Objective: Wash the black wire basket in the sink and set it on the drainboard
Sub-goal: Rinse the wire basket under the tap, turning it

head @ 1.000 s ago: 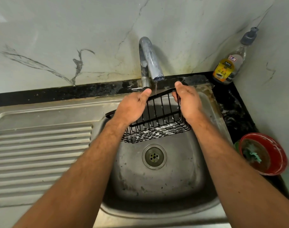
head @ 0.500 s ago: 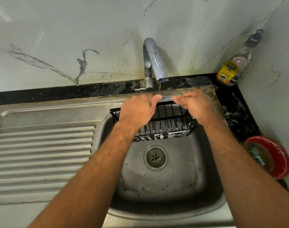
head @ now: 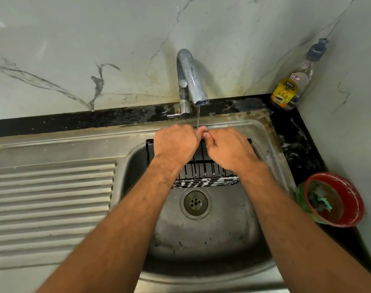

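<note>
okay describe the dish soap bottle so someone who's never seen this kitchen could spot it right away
Start at the steel sink and follow the black counter strip to its back right corner, where the two marble walls meet. The dish soap bottle stands there, upright. It is clear plastic with a yellow label and grey cap, unlike the red bowl nearer along that counter.

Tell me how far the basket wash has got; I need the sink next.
Done: the basket is soaped, with foam on its lower wires. In hand: left hand and right hand hold its upper rim in the sink, under a thin stream from the tap. Left: rinse off the foam, then set it on the drainboard.
</note>
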{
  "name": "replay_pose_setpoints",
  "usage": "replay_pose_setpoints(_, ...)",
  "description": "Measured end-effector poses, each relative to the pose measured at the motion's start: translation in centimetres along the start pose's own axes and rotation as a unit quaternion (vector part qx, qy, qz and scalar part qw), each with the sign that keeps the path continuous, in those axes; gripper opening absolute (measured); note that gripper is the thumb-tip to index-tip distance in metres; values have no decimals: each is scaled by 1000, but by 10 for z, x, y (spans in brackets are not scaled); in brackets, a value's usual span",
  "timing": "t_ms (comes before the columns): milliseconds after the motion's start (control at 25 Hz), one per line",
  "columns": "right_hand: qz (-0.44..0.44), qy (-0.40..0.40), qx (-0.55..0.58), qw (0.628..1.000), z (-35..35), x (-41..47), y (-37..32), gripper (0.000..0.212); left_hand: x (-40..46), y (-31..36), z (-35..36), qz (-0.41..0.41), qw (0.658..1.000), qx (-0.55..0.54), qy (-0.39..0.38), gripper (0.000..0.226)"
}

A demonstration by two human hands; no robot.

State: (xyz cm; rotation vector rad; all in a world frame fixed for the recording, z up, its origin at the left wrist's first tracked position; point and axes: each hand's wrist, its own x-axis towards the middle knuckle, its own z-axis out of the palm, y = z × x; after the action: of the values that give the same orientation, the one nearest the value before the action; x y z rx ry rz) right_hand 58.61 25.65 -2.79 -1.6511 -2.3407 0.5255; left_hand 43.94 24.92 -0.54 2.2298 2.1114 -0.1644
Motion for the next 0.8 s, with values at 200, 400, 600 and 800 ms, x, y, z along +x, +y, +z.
replay_pose_setpoints(200,132,-15,71,989,-7,-3,15,52,9,-30,6,-59,971,-223,68,48)
replay_pose_setpoints(400,151,-13,17,988,-9,-1,17,55,0,-43,27,-228,817,-529,-3,52)
replay_pose_setpoints(600,182,-15,117,976,-1,-14,36,51,0,-46,27,-151,819,-554,16,31)
replay_pose_setpoints(800,208,19,189,960,21,-24,56,49,4,-39,18,-76,855,-513,22,36)
